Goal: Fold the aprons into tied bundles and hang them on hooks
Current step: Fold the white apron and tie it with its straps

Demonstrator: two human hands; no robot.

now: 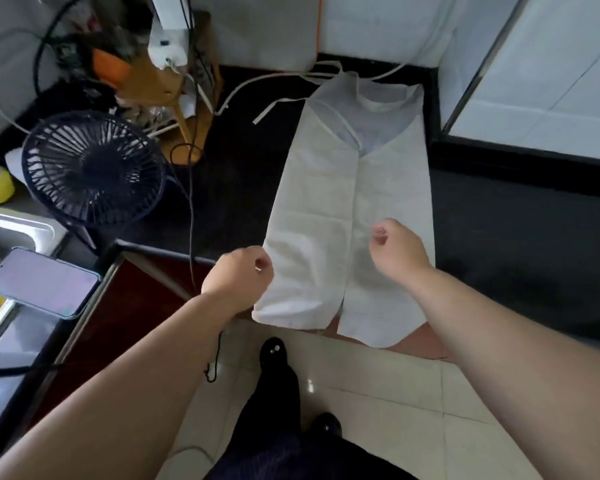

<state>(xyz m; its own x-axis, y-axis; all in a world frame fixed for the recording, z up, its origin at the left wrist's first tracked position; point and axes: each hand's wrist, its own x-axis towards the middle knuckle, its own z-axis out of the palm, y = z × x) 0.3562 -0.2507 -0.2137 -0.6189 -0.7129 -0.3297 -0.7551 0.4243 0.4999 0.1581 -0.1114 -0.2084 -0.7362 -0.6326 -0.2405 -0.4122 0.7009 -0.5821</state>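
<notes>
A white apron (329, 216) lies flat on the black counter (520, 251), its two long sides folded in so they meet down the middle. The bottom hem hangs a little over the counter's front edge. Its white ties (274, 107) trail off to the left at the far end. My left hand (238, 275) hovers at the apron's left edge with fingers loosely curled, holding nothing that I can see. Over the right half, my right hand (399, 249) is also loosely curled and holds nothing.
A black desk fan (92, 169) stands left of the apron, its cable (192, 220) running across the counter. A phone (40, 282) lies by the steel sink (0, 233). Wooden rack (174, 84) and clutter at the back left. White tiled walls behind and right; tiled floor below.
</notes>
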